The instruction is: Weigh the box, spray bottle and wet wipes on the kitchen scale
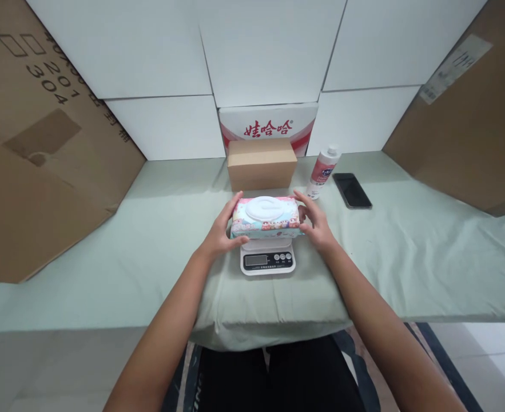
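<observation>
A pack of wet wipes point(266, 226) with a white flip lid lies over a white kitchen scale point(268, 270), hiding the weighing plate. Whether the pack rests fully on the plate I cannot tell. My left hand point(224, 230) grips the pack's left end, thumb along the near side and fingers at the far corner. At the right end my right hand point(316, 222) holds it with thumb and fingers. The scale's display and several buttons face me below the pack; no digits can be read on it.
Behind the pack stands a plain brown carton point(261, 166), with a white and red box point(269, 123) at the wall. To the right are a white and pink bottle point(322, 173) and a dark phone point(352, 191). Large cardboard boxes flank the left point(42, 171) and right point(466, 126) on the green cloth.
</observation>
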`<action>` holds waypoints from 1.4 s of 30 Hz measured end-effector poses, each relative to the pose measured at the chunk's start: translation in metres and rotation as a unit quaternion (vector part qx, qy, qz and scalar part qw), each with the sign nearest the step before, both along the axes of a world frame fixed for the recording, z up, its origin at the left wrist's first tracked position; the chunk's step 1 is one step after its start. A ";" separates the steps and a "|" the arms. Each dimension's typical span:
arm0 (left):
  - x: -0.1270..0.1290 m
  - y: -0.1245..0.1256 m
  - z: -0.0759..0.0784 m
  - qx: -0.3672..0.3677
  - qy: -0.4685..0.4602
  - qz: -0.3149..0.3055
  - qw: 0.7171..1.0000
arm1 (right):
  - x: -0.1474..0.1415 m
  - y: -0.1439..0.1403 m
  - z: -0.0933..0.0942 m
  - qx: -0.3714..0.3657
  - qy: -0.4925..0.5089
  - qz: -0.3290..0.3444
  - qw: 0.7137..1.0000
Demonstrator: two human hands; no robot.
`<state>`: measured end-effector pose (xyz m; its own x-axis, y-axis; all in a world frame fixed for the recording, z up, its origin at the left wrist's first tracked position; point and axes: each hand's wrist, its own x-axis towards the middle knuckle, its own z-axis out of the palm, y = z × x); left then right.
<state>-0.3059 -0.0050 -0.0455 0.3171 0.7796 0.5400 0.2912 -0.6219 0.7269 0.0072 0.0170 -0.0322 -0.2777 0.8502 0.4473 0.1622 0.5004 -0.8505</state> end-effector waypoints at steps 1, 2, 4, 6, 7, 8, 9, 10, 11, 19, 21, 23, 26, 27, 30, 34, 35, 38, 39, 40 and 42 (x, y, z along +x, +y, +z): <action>0.002 -0.002 0.002 0.012 0.021 0.010 1.000 | -0.001 -0.003 0.001 -0.005 -0.025 0.005 1.000; 0.003 -0.003 0.003 0.023 0.034 0.020 0.999 | -0.003 -0.005 0.002 -0.011 -0.041 0.006 0.999; 0.006 -0.004 0.006 0.036 0.041 0.035 0.998 | -0.006 -0.008 0.003 -0.024 -0.048 0.009 0.998; 0.008 -0.005 0.008 0.046 0.037 0.040 0.997 | -0.009 -0.009 0.003 -0.037 -0.034 0.019 0.999; 0.008 -0.005 0.008 0.053 0.035 0.040 0.997 | -0.011 -0.010 0.003 -0.043 -0.022 0.026 0.999; 0.009 -0.004 0.009 0.062 0.034 0.042 0.997 | -0.012 -0.009 0.002 -0.048 -0.010 0.034 0.998; 0.009 -0.004 0.009 0.070 0.033 0.043 0.996 | -0.013 -0.009 0.001 -0.053 0.001 0.041 0.998; 0.010 -0.004 0.010 0.077 0.033 0.045 0.995 | -0.013 -0.009 0.001 -0.057 0.009 0.046 0.997; 0.012 -0.004 0.011 0.084 0.034 0.048 0.995 | -0.011 -0.009 0.001 -0.058 0.013 0.047 0.997; 0.092 -0.041 0.051 0.049 0.050 0.020 0.997 | 0.076 -0.051 0.022 0.016 -0.036 -0.055 0.998; 0.136 -0.053 0.060 -0.022 0.048 0.006 0.999 | 0.118 -0.067 0.020 -0.022 -0.053 -0.095 0.994; 0.183 -0.058 0.062 -0.096 0.051 0.000 0.994 | 0.160 -0.076 0.013 -0.071 -0.043 -0.130 0.988; 0.243 -0.049 0.053 -0.148 0.041 -0.043 0.987 | 0.216 -0.079 0.004 -0.125 -0.031 -0.193 0.973; 0.258 -0.042 0.047 -0.156 0.036 -0.060 0.985 | 0.231 -0.077 0.002 -0.134 -0.036 -0.215 0.967; 0.288 -0.017 0.029 -0.166 0.035 -0.099 0.981 | 0.267 -0.069 0.001 -0.138 -0.078 -0.256 0.954; 0.301 -0.001 0.017 -0.133 0.069 -0.131 0.980 | 0.284 -0.071 0.007 -0.130 -0.123 -0.256 0.950; 0.300 -0.005 0.018 -0.112 0.077 -0.120 0.983 | 0.280 -0.076 0.010 -0.126 -0.135 -0.256 0.949; 0.289 -0.034 0.027 -0.011 0.085 -0.083 0.993 | 0.247 -0.097 0.028 -0.034 -0.168 -0.310 0.935; 0.283 -0.048 0.031 0.032 0.088 -0.099 0.991 | 0.228 -0.103 0.035 0.025 -0.161 -0.349 0.923; 0.276 -0.062 0.033 0.076 0.098 -0.141 0.982 | 0.206 -0.105 0.043 0.078 -0.137 -0.393 0.906; 0.261 -0.089 0.033 0.149 0.143 -0.287 0.935 | 0.155 -0.094 0.054 0.124 -0.055 -0.441 0.887</action>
<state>-0.0448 -0.0945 -0.0124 0.8023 0.2653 0.5347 0.0031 -0.8977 0.4407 0.1624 -0.0770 0.0219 0.3930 0.6384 0.6618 0.6580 0.3075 -0.6874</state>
